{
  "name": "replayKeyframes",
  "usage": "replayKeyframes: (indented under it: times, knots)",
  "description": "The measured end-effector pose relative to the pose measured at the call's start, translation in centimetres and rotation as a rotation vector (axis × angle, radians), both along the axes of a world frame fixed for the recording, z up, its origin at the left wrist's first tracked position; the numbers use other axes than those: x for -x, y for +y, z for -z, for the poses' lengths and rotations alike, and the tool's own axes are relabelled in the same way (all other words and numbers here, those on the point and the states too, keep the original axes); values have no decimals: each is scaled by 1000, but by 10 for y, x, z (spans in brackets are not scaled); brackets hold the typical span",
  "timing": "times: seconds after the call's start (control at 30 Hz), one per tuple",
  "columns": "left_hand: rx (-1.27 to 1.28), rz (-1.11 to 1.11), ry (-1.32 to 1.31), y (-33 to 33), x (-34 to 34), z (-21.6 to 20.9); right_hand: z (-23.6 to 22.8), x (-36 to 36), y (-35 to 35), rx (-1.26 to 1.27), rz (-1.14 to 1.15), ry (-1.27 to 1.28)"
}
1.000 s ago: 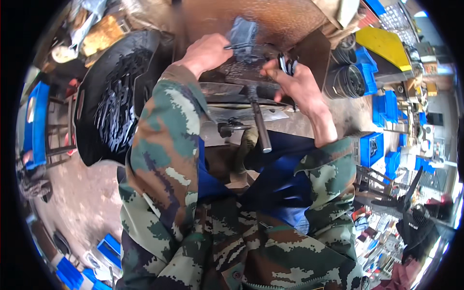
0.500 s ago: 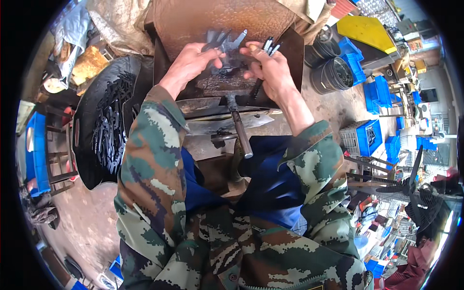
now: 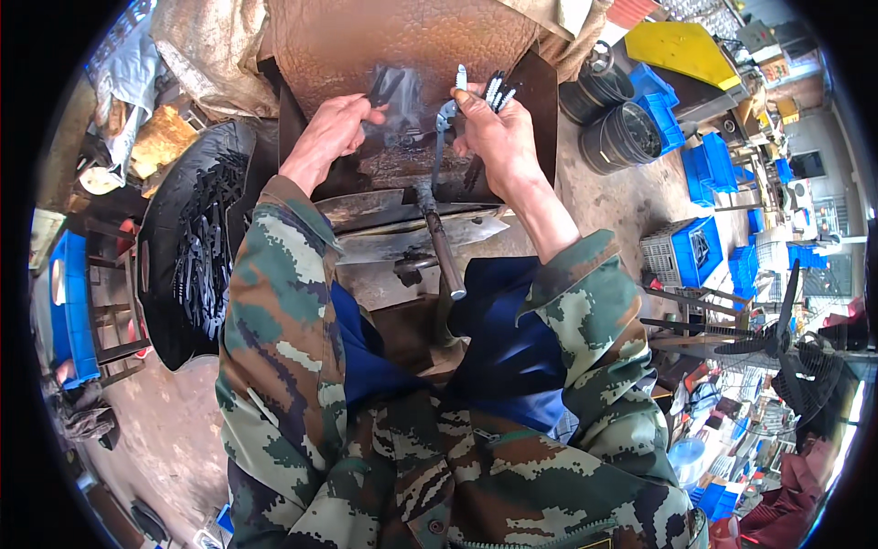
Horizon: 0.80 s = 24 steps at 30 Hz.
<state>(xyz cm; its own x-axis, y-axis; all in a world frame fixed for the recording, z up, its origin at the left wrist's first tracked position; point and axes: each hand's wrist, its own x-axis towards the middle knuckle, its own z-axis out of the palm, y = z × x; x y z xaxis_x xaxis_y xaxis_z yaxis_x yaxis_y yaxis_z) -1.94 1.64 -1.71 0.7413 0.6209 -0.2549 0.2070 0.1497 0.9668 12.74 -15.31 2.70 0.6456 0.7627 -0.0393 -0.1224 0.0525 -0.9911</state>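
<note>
My left hand (image 3: pixel 331 135) is closed at the left of a brown metal housing, its fingertips pinching blurred dark flat metal pieces (image 3: pixel 388 89). My right hand (image 3: pixel 501 139) is curled round several dark metal strips (image 3: pixel 498 91) with bright, notched ends pointing up. Between its thumb and forefinger a slim, shiny metal piece (image 3: pixel 440 137) stands out, curved at the upper part with a long thin shank hanging down. A hazy grey blur (image 3: pixel 402 102) sits between the hands; what it is I cannot make out.
A large black bin (image 3: pixel 155 302) of loose dark metal strips stands at my left. The housing's lip (image 3: pixel 366 206) and a metal rod (image 3: pixel 445 247) lie before me. Dark buckets (image 3: pixel 608 146), blue crates (image 3: pixel 709 247) and a black fan (image 3: pixel 777 348) are at the right.
My hands have moved apart; the left has drawn away to the left. The shiny piece, earlier between both hands, is now at my right hand, with its shank hanging down.
</note>
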Motion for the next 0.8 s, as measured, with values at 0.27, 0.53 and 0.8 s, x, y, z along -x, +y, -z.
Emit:
replayKeyframes:
  times: [0.27,0.53,0.8]
  knots:
    - [-300,171,253,6,-1,20,-4,-9,-15,-20,-6,92]
    - [-605,267,17,17,-3,53,-3,-18,-15,-84,50,245]
    - [-793,254,156,2,1,21,-7,-19,-21,-95,159,470]
